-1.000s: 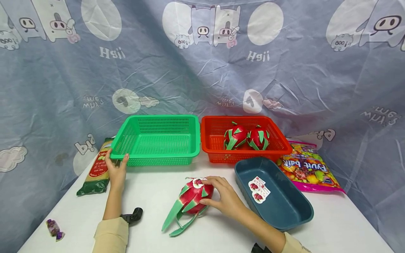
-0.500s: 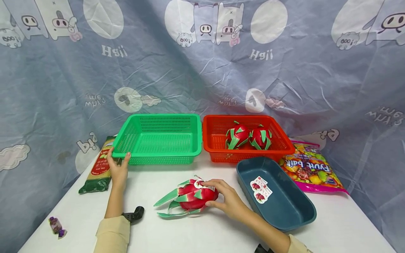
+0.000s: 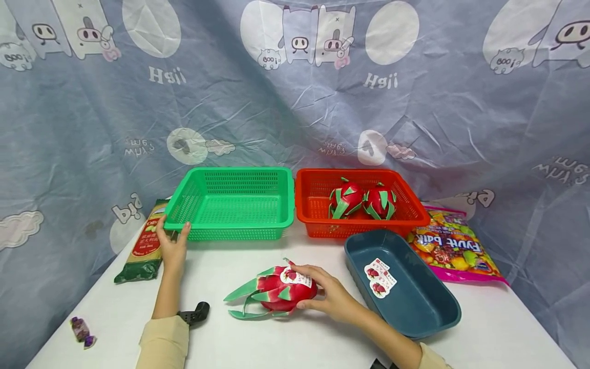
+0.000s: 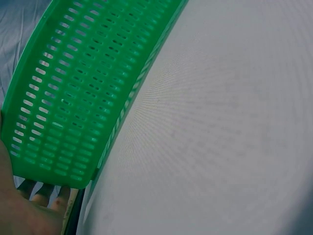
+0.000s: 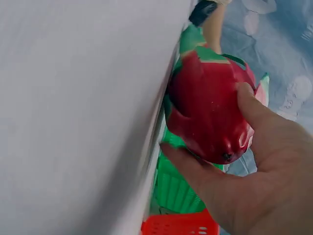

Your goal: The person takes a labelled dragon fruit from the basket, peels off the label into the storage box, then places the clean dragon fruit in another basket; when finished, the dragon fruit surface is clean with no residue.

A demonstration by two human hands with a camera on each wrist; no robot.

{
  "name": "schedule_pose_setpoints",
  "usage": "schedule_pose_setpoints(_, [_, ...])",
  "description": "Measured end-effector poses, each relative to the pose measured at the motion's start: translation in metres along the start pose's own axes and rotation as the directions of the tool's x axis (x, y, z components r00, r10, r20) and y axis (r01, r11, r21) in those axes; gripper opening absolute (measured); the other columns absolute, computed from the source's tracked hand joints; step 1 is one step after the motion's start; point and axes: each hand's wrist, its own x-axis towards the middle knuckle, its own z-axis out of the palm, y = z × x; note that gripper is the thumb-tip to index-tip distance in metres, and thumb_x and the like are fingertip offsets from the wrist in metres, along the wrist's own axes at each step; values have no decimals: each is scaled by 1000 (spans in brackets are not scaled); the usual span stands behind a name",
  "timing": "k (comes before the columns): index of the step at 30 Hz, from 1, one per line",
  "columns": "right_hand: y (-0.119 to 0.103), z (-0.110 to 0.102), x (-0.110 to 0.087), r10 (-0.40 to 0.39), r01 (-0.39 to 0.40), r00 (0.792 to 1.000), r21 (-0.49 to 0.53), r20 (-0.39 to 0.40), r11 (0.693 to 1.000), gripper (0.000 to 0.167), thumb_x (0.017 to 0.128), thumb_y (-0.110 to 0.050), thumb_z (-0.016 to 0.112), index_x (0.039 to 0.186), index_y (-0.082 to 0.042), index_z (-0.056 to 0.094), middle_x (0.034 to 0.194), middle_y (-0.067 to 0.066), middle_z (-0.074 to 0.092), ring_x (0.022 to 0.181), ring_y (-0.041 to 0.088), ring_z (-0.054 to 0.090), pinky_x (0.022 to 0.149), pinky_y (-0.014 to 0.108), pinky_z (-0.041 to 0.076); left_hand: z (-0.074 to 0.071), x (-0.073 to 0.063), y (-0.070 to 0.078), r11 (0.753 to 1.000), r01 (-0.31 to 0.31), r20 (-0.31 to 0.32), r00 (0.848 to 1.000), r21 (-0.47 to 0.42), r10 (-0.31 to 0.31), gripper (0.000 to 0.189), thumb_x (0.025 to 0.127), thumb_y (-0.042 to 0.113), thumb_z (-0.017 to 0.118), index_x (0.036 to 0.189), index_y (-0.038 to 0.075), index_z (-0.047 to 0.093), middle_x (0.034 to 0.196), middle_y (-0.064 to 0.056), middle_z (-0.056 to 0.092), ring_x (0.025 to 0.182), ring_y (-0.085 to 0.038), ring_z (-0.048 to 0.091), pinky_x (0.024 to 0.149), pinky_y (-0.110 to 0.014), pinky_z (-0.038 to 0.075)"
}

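Observation:
In the head view my right hand [image 3: 329, 294] holds a red dragon fruit [image 3: 278, 292] over the white table, its long green leaves pointing left. A white sticker [image 3: 295, 277] with a dragon fruit picture is on its upper side, by my fingertips. The right wrist view shows thumb and fingers on either side of the fruit [image 5: 210, 103]. My left hand [image 3: 173, 251] grips the near left corner of a green plastic basket [image 3: 249, 225], fingers spread around the corner. Nothing lies in that basket. A red basket [image 3: 359, 225] beside it holds two more dragon fruits [image 3: 352, 195].
A dark blue tray [image 3: 415, 287] with several dragon fruit stickers [image 3: 379, 279] stands at right. Behind it lies a colourful candy bag [image 3: 451, 246]. A green-and-red food packet [image 3: 147, 246] is left of the green basket, and a wrapped candy [image 3: 82, 332] lies front left.
The dragon fruit has turned in my right hand: its leaves pointed down-left and now point left. The hand has shifted slightly right. My left hand stays at the basket corner.

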Motion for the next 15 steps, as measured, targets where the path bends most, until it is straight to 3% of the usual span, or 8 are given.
schedule_pose_setpoints(3, [-6, 1, 0, -12, 9, 1000, 142, 20, 990, 68, 76, -9, 75, 136, -6, 43, 133, 10, 46, 111, 30, 52, 75, 31, 53, 1, 1, 0, 1000, 7, 6, 1000, 8, -7, 73, 86, 29, 65, 143, 33, 18, 146, -13, 24, 135, -31, 20, 108, -43, 22])
schedule_pose_setpoints(5, [-10, 1, -2, -10, 8, 1000, 185, 11, 983, 68, 75, -4, 75, 135, -3, 43, 134, 13, 45, 111, 32, 51, 74, 31, 53, 2, 2, 1, 1000, 12, 14, 1000, 18, -12, 74, 86, 30, 65, 143, 33, 17, 146, -13, 24, 135, -31, 20, 108, -43, 22])
schedule_pose_setpoints(15, [14, 6, -1, -42, 42, 999, 177, -4, 983, 71, 75, -19, 77, 137, -15, 44, 132, 4, 47, 117, 22, 46, 73, 31, 54, 2, 6, 7, 996, 60, 9, 998, 62, -61, 75, 85, 35, 65, 143, 37, 17, 146, -12, 25, 135, -28, 21, 107, -43, 23])
